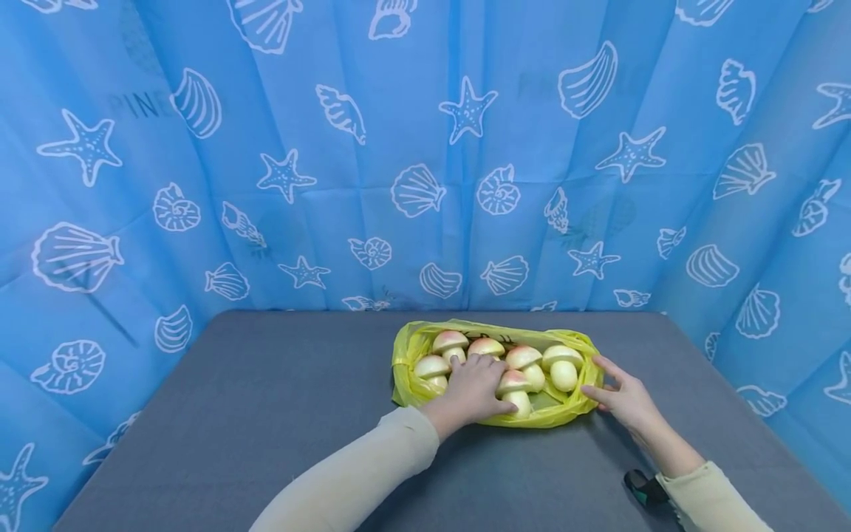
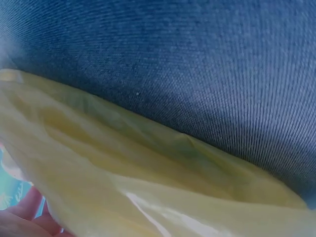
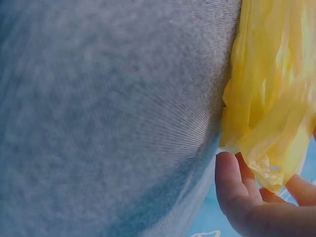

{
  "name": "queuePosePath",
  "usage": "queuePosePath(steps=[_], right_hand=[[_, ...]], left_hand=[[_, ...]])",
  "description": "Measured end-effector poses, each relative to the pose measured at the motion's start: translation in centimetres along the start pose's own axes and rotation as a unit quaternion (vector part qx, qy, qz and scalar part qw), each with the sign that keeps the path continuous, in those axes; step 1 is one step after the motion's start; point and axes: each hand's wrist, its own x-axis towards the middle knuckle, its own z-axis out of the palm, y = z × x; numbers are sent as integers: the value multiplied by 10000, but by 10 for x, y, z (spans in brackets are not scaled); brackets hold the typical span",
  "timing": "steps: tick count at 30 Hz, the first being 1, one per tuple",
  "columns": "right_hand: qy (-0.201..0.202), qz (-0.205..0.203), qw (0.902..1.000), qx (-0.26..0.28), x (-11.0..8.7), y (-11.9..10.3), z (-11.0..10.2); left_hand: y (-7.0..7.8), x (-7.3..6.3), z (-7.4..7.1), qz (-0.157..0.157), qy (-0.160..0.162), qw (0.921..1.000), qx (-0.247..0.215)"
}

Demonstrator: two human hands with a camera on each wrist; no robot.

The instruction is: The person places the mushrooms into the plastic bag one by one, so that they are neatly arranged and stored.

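Note:
Several mushrooms [image 1: 564, 366] with cream stems and pink-tinged caps lie in a box lined with a yellow plastic bag [image 1: 555, 417]. My left hand [image 1: 473, 388] reaches over them from the front. Its fingers bend down among the mushrooms, and its thumb lies by the front mushroom [image 1: 515, 393]; whatever is under the palm is hidden, so I cannot tell if it grips one. At the right end of the bag, my right hand [image 1: 621, 395] has its thumb and fingers spread apart, fingertips at the plastic. The right wrist view shows these fingers [image 3: 228, 170] beside the gathered bag end.
The box stands toward the back of a grey cloth-covered table [image 1: 279, 414]. Behind it hangs a blue curtain [image 1: 425, 244] with white shells and starfish. A black strap [image 1: 645, 488] shows beside the right sleeve [image 1: 711, 495].

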Motion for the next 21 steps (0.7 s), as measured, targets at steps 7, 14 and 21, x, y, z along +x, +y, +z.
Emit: queuePosePath(steps=[7,14,21], right_hand=[[-65,-15,10000,73,0,3,0],[-98,-73,9999,66,2,-1,-3],[-70,-147,9999,-35,1,0,-6]], left_hand=[[-5,-6,-10,-220,209,9990,-324],[-30,-22,-31,-485,618,9901,-1163],[-64,-46,-42,-836,1046,9724,-1910]])
